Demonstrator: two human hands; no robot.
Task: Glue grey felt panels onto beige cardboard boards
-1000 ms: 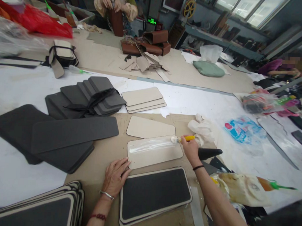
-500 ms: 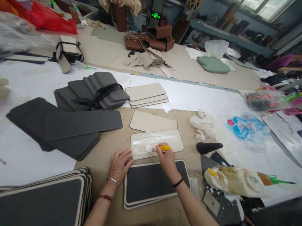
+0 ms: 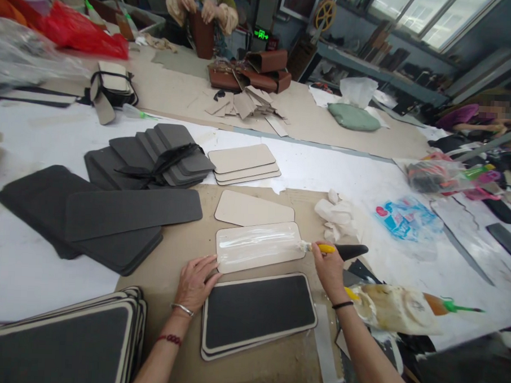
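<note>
Wkshp: brush (image 3: pixel 326 249), stacked dk panels (image 3: pixel 134 213), brn cases (image 3: pixel 267 62), co-worker (image 3: pixel 224 15) at far tbl (image 3: pixel 170 94).

Red plastic (image 3: pixel 78 34), yellow wheel (image 3: pixel 325 15), green pouch (image 3: pixel 354 117)

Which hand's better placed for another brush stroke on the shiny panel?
Right, likely: the right hand grips the brush, its tip at the panel's right edge. The left hand holds no tool; it rests by the panel's lower-left corner, better for steadying.
</note>
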